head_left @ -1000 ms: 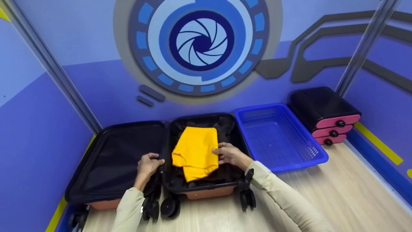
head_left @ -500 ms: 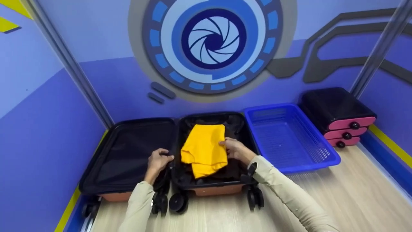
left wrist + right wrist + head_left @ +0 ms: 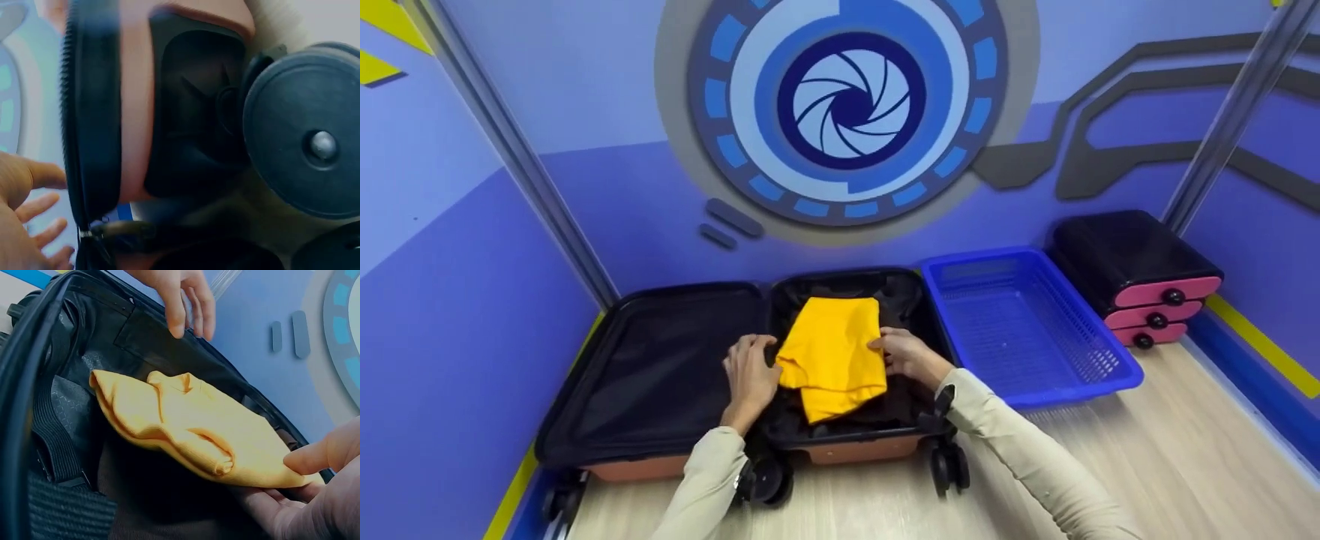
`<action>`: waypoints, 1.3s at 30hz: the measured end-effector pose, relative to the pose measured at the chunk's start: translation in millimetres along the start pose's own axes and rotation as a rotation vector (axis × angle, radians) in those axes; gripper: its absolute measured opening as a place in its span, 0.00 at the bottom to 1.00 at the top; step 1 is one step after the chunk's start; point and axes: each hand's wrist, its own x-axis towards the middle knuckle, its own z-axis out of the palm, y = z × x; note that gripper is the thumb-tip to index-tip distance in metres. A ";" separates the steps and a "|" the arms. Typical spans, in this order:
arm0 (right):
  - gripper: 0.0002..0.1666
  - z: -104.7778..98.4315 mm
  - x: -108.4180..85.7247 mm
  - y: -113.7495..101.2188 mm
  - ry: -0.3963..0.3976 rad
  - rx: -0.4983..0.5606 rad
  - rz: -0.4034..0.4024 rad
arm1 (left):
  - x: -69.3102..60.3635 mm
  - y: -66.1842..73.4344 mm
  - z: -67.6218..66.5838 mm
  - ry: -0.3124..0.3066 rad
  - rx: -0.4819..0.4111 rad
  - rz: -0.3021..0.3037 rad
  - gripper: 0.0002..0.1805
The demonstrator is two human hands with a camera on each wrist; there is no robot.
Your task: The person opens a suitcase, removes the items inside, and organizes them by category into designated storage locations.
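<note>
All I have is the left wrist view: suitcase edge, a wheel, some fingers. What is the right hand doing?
Observer: The right hand pinches the right edge of a folded yellow cloth.

Operator: Is the left hand on that cloth as well?

Observer: It doesn't appear to be; the right wrist view shows a gap between its fingertips and the cloth.

Operator: And what stands to the right of the open suitcase?

Observer: A blue basket, right next to it.
</note>
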 end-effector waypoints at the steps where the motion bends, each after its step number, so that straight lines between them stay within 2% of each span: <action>1: 0.23 0.2 0.2 0.8 0.000 -0.002 -0.001 | 0.8 1.4 2.8 -0.008 -0.002 0.023 0.20; 3: 0.22 0.2 0.4 2.1 -0.002 0.002 0.001 | 3.8 4.0 8.0 -0.045 -0.023 0.057 0.21; 5: 0.22 -0.6 0.2 2.8 0.003 -0.008 -0.010 | 7.0 7.5 11.9 -0.112 -0.055 0.056 0.22; 9: 0.22 -1.3 -1.5 2.3 0.017 -0.032 -0.030 | 12.9 15.6 17.7 -0.247 -0.128 -0.043 0.25; 12: 0.23 -0.4 -3.7 0.8 0.025 -0.035 -0.043 | 15.2 20.2 23.1 -0.288 -0.127 -0.126 0.28; 16: 0.25 -0.9 -6.8 -1.3 0.037 -0.034 -0.072 | 19.0 21.8 31.7 -0.275 -0.113 -0.170 0.33; 22: 0.28 -5.0 -11.6 -3.3 0.014 -0.041 -0.101 | 19.7 20.6 41.0 -0.274 -0.189 -0.273 0.39; 25: 0.29 -7.4 -14.8 -3.8 -0.010 -0.038 -0.117 | 17.4 22.2 43.1 -0.249 -0.228 -0.281 0.37; 27: 0.29 -7.9 -17.9 -5.1 -0.032 -0.029 -0.127 | 15.2 25.3 41.3 -0.236 -0.249 -0.275 0.32; 31: 0.28 -10.2 -24.7 -8.3 -0.098 0.008 -0.140 | 12.0 32.4 38.3 -0.232 -0.307 -0.342 0.24; 33: 0.28 -12.5 -28.9 -9.6 -0.145 0.030 -0.146 | 9.9 34.5 37.7 -0.230 -0.330 -0.367 0.24; 39: 0.26 -21.7 -46.1 -17.5 -0.264 0.096 -0.181 | 0.2 32.0 38.4 -0.257 -0.358 -0.332 0.33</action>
